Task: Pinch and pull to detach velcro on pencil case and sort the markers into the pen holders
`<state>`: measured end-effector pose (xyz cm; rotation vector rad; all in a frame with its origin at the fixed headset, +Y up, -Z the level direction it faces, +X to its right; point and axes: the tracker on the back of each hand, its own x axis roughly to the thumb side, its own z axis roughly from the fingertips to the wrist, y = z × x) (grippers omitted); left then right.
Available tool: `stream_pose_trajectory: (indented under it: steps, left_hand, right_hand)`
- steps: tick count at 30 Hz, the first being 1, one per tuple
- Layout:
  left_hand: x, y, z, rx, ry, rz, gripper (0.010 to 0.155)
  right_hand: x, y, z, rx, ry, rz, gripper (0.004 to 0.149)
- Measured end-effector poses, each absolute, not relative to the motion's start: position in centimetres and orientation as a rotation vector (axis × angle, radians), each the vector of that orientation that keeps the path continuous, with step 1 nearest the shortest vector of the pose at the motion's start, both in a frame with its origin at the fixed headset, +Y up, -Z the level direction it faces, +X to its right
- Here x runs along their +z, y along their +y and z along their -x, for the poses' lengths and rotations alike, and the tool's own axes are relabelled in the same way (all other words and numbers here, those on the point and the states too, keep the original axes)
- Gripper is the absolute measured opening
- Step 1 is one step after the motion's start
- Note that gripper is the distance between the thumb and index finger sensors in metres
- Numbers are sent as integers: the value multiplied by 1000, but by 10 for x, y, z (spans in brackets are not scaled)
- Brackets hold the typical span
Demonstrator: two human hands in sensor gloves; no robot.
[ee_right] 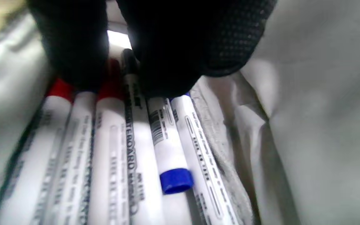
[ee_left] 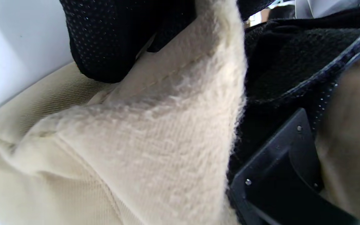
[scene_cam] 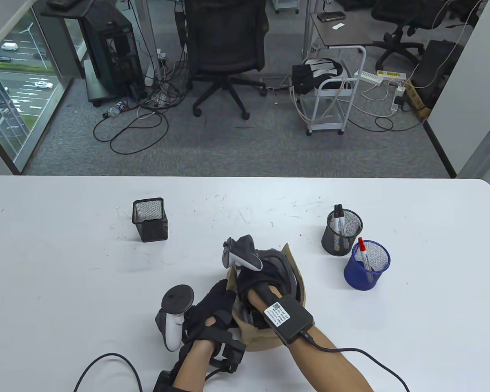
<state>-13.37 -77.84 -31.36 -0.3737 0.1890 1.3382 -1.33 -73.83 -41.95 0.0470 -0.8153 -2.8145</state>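
Pencil case (scene_cam: pixel 290 281) is already open at the near middle of the table (scene_cam: pixel 65 253), flap up. My right hand (scene_cam: pixel 256 288) is down inside it, going for the next marker. To do this well I single out one barrel, pinch it near the cap end and lift straight up the mouth so the neighbours don't drag out with it. Check cap colour before choosing a holder.

Right wrist view: markers (ee_right: pixel 105 162) lie side by side on the grey lining (ee_right: pixel 308 140), red caps at left, one blue-capped marker (ee_right: pixel 170 156) crossing the others. My fingertips (ee_right: pixel 167 62) are on the cap ends, narrow gap between them; whether they have closed round a barrel, cannot tell.

My left hand (scene_cam: pixel 212 312) pinches the fleecy velcro edge (ee_left: pixel 180 125) of the case, holding the mouth open.

Black round holder (scene_cam: pixel 342 233) has two markers, blue holder (scene_cam: pixel 366 265) one red-capped, square black holder (scene_cam: pixel 150 219) at left looks empty.
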Motion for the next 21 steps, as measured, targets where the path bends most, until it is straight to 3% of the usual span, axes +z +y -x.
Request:
stream_pose_trajectory:
  steps: [5, 9, 14, 21]
  left_hand:
    - [-314, -779, 134, 1337, 189, 372, 65]
    - [-314, -778, 134, 1340, 186, 372, 65]
    - [-315, -779, 133, 1334, 184, 371, 65]
    - [-314, -779, 134, 1342, 191, 372, 65]
  right_hand:
    - [-420, -737, 10, -2848, -841, -35, 54]
    - [-421, -708, -8, -3030, -784, -33, 52]
    - [-408, -643, -43, -3369, -483, 16, 51]
    - [-393, -572, -126, -3637, 168, -170, 51]
